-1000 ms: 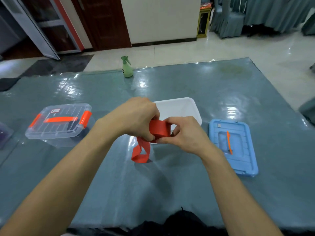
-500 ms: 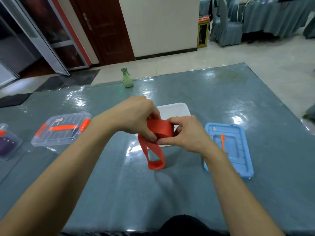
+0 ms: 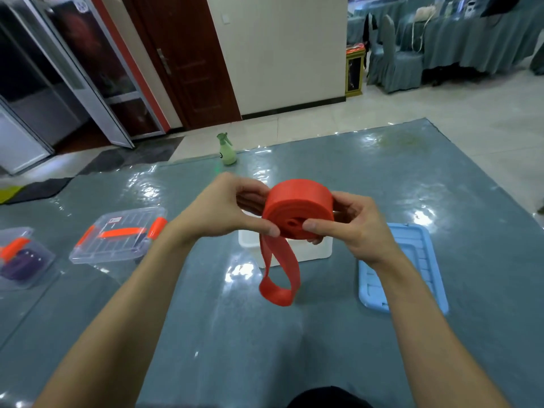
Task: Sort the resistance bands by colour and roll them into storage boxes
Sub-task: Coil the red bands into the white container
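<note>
Above the table's [image 3: 397,184] middle: left hand [image 3: 226,212] and right hand [image 3: 353,228], close together, both pinched one red resistance band [image 3: 297,207], mostly wound into a roll; its loose tail hung in a loop. Behind it stood an open white box [image 3: 319,251]. Right: blue lid [image 3: 418,245], flat. Left: lidded clear box [image 3: 117,240]; further left, a second clear box [image 3: 35,251] held a purple band [image 3: 17,265]. Far edge: green spray bottle [image 3: 227,150].

Matt red band [image 3: 298,207], glossy table cover [image 3: 353,178], clear plastic box [image 3: 117,240].
</note>
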`<move>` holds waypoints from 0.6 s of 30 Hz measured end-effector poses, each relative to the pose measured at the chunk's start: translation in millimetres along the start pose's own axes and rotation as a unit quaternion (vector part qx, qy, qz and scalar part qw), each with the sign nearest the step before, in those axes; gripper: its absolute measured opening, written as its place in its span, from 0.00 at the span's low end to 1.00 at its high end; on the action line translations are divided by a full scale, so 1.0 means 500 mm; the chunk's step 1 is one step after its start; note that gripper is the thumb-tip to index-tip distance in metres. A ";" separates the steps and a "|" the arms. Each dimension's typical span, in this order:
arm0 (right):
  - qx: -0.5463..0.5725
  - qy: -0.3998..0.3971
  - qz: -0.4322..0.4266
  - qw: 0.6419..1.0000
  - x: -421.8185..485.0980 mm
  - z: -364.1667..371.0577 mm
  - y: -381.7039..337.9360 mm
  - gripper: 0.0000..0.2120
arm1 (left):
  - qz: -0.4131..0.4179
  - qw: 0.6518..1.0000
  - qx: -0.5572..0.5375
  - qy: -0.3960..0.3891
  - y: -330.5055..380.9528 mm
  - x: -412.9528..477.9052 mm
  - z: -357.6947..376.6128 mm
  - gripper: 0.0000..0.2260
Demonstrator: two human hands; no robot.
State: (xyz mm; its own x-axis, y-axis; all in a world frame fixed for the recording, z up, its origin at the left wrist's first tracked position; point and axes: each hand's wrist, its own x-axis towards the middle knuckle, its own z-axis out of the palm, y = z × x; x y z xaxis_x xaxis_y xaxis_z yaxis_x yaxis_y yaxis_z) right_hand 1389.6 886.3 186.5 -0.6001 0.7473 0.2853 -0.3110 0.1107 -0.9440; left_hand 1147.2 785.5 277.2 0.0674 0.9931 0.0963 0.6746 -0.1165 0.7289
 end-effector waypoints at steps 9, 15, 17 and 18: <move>-0.357 -0.076 0.082 0.927 -0.003 0.011 0.048 0.45 | -0.006 0.916 0.399 -0.041 0.018 0.024 0.013 0.23; -0.346 -0.064 0.061 0.934 0.005 0.071 0.074 0.21 | 0.028 0.847 0.521 -0.100 0.022 0.052 0.031 0.23; -0.276 -0.049 0.058 0.958 0.006 0.064 0.072 0.19 | 0.011 0.893 0.440 -0.091 0.007 0.046 0.009 0.26; -0.242 -0.040 0.055 0.968 0.007 0.058 0.067 0.19 | -0.013 0.925 0.371 -0.086 -0.003 0.039 -0.005 0.28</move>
State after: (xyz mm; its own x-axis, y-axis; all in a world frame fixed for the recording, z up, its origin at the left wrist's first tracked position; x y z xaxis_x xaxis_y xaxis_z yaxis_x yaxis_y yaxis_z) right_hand 1355.9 873.5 160.6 -0.6709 0.7214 0.1718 0.1290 0.3417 -0.9309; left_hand 1145.6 804.8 279.5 0.1172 0.9906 -0.0707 0.9919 -0.1133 0.0575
